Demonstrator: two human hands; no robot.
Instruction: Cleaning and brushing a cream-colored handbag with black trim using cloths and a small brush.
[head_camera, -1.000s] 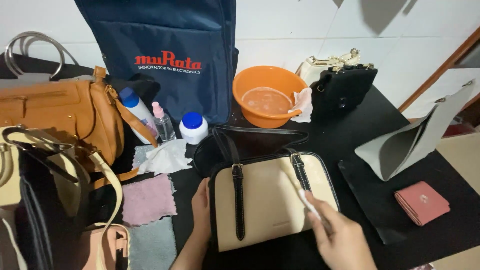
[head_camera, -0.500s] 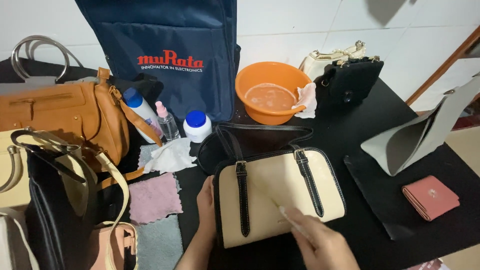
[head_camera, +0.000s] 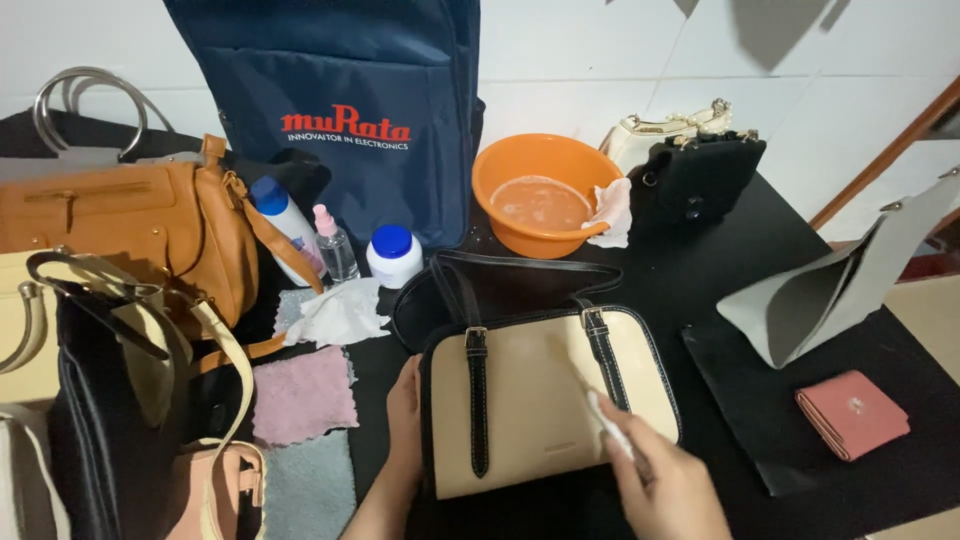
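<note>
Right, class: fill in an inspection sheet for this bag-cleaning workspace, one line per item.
Surface: black tabletop, crowded on the left.
Job's things: cream handbag with black straps; thin white swab-like stick against its front.
Clutter: orange basin with liquid, tan bag, navy tote, bottles, pink cloth, pink wallet, grey bag.
Grippers: left hand steadies the bag's edge; right hand holds the stick.
Cables: nothing seen.
Surroundings: white tiled wall.

a black-topped table (head_camera: 760, 270) stands against a white tiled wall (head_camera: 600, 60), with a brown wooden strip (head_camera: 880, 160) at right.
</note>
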